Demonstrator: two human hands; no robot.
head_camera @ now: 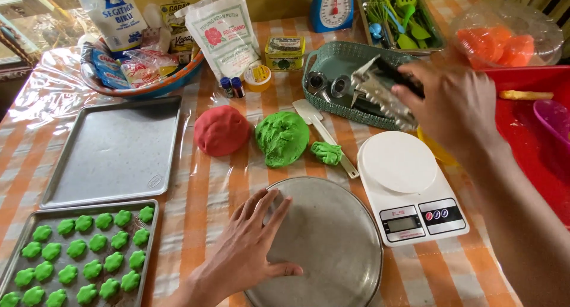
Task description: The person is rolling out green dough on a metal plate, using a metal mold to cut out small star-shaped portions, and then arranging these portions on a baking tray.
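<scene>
The left hand [252,247] lies flat, fingers spread, on the round metal pan [332,247] at the near tabletop edge. The right hand [457,105] grips a metal press tool [380,90] over the far green basket [332,102].

Round tray [332,236] cut by bottom edge; metal tool [380,90] blurred.

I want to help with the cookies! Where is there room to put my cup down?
The upper baking tray is bare. The round pan is bare right of the left hand. There is bare cloth below the white scale. It is crowded around the red dough, green dough and green basket, where the right hand is.
</scene>
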